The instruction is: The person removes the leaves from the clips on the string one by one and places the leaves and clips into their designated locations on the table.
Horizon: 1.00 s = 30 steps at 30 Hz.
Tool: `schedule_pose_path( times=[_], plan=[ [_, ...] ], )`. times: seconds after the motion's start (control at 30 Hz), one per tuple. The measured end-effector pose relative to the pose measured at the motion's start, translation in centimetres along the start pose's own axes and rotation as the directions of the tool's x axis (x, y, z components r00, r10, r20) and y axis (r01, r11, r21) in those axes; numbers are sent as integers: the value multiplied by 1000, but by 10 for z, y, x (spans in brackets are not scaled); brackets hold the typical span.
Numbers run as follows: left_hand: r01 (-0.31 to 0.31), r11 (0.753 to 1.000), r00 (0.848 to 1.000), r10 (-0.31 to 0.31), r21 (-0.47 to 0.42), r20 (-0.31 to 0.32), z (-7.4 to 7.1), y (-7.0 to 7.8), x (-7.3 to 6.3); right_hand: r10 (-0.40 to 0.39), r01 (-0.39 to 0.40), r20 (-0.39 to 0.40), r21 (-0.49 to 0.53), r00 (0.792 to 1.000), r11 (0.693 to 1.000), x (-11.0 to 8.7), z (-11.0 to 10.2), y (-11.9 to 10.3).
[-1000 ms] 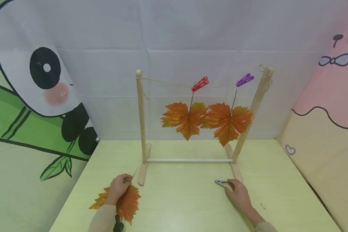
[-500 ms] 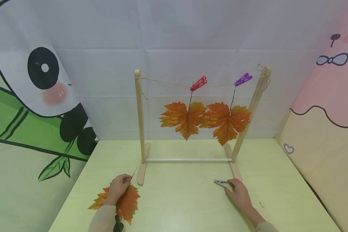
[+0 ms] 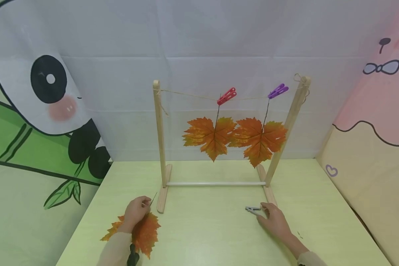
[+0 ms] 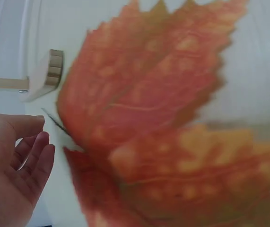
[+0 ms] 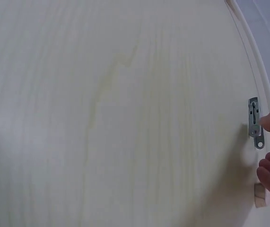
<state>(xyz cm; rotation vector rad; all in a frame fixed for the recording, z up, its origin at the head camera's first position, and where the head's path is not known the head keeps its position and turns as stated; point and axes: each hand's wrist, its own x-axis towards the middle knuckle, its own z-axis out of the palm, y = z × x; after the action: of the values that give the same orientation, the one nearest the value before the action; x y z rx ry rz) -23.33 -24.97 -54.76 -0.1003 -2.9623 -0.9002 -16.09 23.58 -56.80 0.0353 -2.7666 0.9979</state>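
Note:
On the table at the front left lies an orange-red artificial maple leaf (image 3: 146, 232), its dark thin stem (image 4: 57, 122) pointing away from the person. My left hand (image 3: 137, 211) is over the leaf beside that stem. In the left wrist view, the fingers bend loosely, a small gap from the stem. To the right, a small grey clothespin (image 3: 253, 210) is on the table near the stand's right foot. My right hand (image 3: 275, 222) is at its handle end, thumb and forefinger apart about the handles. The right wrist view has one fingertip against the clothespin's edge.
Behind the hands is a wooden stand (image 3: 159, 135) with a string (image 3: 189, 94) tied between its posts. Two maple leaves (image 3: 210, 136) hang there from a red clothespin (image 3: 226, 96) and a purple clothespin (image 3: 278, 91). A small dark scrap (image 3: 299, 235) lies at the right.
Both hands have lifted very slightly, the right forefinger easing up from the clothespin's handle. The leaf and the grey clothespin stay where they were; the head view shifts a little.

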Motion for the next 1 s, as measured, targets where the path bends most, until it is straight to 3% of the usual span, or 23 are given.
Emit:
schedule_pose_path(
  times=[0.1,0.23,0.43,0.77,1.0],
  plan=[
    [-19,1000,1000,19,13,2,-7,9,7,-30,30,9,9,1000,1000,4,-6,-2],
    [-89,996,996,90,15,-16,-16,25,15,-105,105,7,7,994,995,12,-16,-6],
    [-203,979,979,203,7,-30,-30,54,24,-227,227,-15,2,974,974,27,-39,-24],
    [-297,954,955,296,-35,-24,-52,100,38,-325,326,24,-32,945,945,47,-81,-67],
    [-367,928,930,368,-61,7,-72,131,47,-409,410,29,-63,912,910,61,-102,-89]
  ],
)
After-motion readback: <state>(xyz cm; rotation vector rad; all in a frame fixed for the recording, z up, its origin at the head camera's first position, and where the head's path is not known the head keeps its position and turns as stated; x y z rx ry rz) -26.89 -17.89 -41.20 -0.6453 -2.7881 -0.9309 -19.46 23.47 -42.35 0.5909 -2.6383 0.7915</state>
